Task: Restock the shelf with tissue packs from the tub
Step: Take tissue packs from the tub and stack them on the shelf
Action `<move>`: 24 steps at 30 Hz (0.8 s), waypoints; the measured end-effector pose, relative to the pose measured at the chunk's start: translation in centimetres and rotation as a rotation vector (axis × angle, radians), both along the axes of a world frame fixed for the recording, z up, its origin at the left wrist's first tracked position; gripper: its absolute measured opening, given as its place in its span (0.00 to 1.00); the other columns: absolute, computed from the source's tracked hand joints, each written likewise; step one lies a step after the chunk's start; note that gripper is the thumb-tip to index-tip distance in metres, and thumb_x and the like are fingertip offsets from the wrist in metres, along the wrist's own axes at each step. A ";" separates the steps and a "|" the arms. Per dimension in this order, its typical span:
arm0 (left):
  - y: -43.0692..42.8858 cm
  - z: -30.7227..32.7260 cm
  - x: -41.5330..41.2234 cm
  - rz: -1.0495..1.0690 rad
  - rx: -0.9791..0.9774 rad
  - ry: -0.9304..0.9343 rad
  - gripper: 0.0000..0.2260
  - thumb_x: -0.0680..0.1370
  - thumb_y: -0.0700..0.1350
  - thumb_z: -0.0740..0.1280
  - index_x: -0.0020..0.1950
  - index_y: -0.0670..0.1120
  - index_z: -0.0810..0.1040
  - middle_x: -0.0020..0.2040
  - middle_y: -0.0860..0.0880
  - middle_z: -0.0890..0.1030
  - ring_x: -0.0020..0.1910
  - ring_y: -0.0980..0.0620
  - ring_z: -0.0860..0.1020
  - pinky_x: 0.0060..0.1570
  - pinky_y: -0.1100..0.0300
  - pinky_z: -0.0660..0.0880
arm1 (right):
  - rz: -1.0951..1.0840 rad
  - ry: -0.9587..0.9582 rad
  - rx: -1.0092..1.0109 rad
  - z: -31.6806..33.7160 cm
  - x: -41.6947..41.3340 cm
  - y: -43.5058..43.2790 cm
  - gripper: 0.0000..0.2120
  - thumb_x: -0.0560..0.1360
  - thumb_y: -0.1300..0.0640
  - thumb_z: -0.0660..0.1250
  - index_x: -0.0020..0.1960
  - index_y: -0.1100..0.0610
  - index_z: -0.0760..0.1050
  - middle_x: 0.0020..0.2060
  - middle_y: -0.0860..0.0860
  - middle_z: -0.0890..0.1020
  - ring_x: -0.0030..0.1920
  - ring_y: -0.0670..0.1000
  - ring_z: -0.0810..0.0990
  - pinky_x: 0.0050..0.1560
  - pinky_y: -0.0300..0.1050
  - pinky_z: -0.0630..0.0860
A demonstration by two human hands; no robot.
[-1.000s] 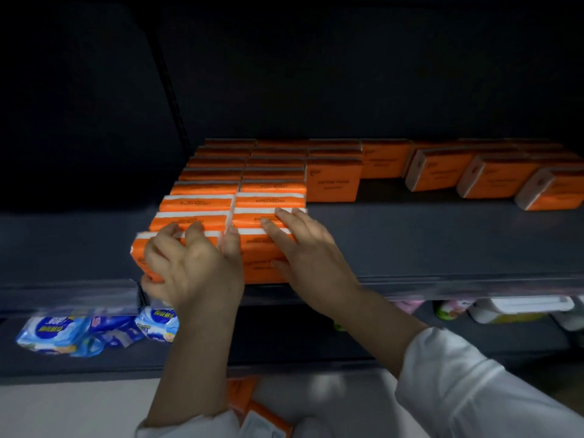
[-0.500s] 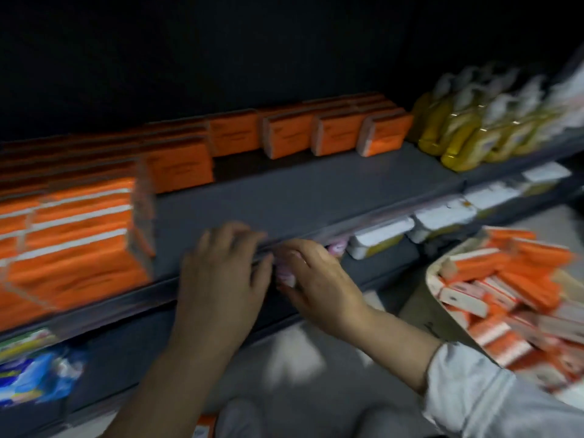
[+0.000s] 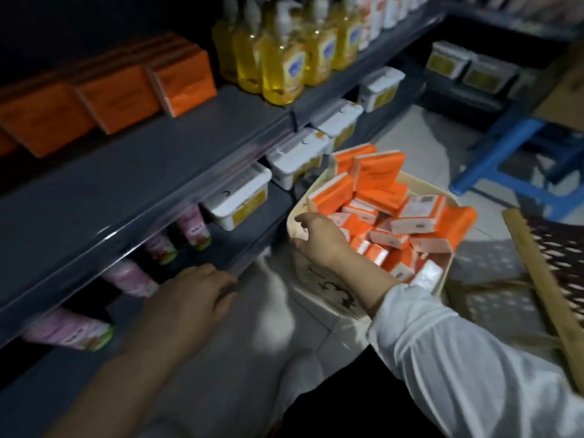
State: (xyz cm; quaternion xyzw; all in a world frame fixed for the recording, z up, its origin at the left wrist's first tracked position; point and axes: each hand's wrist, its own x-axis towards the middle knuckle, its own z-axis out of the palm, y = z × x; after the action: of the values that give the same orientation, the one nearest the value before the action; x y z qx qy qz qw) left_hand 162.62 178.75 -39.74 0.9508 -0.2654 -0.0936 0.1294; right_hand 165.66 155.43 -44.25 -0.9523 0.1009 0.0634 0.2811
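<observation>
A small shop aisle, dimly lit.
Dark grey shelving (image 3: 142, 172) runs in tiers with a clear price strip (image 3: 177, 213) along the front edge, and each stretch carries rows of one product: orange tissue packs (image 3: 186, 77), yellow pump bottles (image 3: 281, 67) of soap, white lidded boxes (image 3: 240, 197), pink bottles (image 3: 192, 226). A cream tub (image 3: 328, 295) heaped with more of the same packs sits on the tiled floor (image 3: 420, 137) just beside it, near a blue stool (image 3: 505, 153).

Yellow pump bottles (image 3: 284, 64) at twelve o'clock, white lidded boxes (image 3: 297, 156) mid-frame, blue stool (image 3: 493, 159) at three, pink tubes (image 3: 129, 276) at eight.
</observation>
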 end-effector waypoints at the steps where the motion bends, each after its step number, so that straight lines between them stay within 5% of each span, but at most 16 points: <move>1: -1.0 -0.2 0.3 0.003 -0.020 0.012 0.10 0.77 0.54 0.62 0.56 0.56 0.78 0.50 0.55 0.76 0.53 0.53 0.75 0.49 0.52 0.74 | -0.048 0.027 0.009 -0.4 0.3 -1.0 0.25 0.74 0.55 0.66 0.69 0.59 0.68 0.65 0.59 0.73 0.64 0.58 0.72 0.61 0.45 0.67; 8: -7.0 -1.8 1.5 -0.014 -0.107 0.038 0.13 0.77 0.55 0.63 0.59 0.55 0.77 0.45 0.59 0.72 0.49 0.56 0.73 0.46 0.57 0.73 | -0.284 0.218 -0.035 -2.7 0.3 -9.5 0.24 0.76 0.54 0.64 0.68 0.63 0.66 0.66 0.61 0.72 0.66 0.59 0.70 0.62 0.46 0.67; 12: -8.8 -2.7 1.7 -0.048 -0.118 0.070 0.14 0.77 0.56 0.62 0.61 0.55 0.76 0.50 0.59 0.74 0.53 0.57 0.72 0.50 0.56 0.73 | -0.199 0.302 -0.125 -4.6 -0.1 -11.9 0.23 0.76 0.50 0.63 0.67 0.61 0.68 0.65 0.62 0.73 0.64 0.61 0.72 0.62 0.50 0.68; 16: -9.5 -3.6 2.1 -0.052 -0.135 0.081 0.14 0.76 0.55 0.63 0.61 0.54 0.76 0.49 0.59 0.73 0.52 0.58 0.71 0.50 0.61 0.70 | -0.078 0.477 -0.167 -6.0 0.7 -12.7 0.34 0.71 0.43 0.68 0.70 0.58 0.63 0.66 0.59 0.71 0.64 0.61 0.71 0.63 0.59 0.69; 19: -9.5 -4.1 2.4 -0.049 -0.152 0.088 0.14 0.76 0.54 0.64 0.61 0.53 0.77 0.48 0.59 0.72 0.49 0.59 0.71 0.47 0.64 0.67 | 0.019 0.577 -0.276 -6.4 1.0 -12.6 0.38 0.69 0.49 0.72 0.72 0.57 0.58 0.66 0.58 0.70 0.65 0.61 0.70 0.62 0.62 0.70; 24: -9.7 -4.6 2.4 -0.076 -0.130 0.104 0.13 0.77 0.52 0.65 0.60 0.52 0.77 0.51 0.57 0.74 0.51 0.56 0.73 0.48 0.62 0.70 | 0.108 0.521 -0.337 -7.5 1.3 -13.3 0.28 0.71 0.59 0.67 0.68 0.52 0.63 0.62 0.57 0.71 0.62 0.63 0.72 0.57 0.65 0.73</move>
State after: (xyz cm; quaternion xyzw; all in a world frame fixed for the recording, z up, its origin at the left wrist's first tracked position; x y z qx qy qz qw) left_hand 165.06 169.04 -44.37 0.9234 -0.2997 -0.1303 0.2011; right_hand 166.92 142.11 -51.77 -0.9412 0.1278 0.3023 0.0804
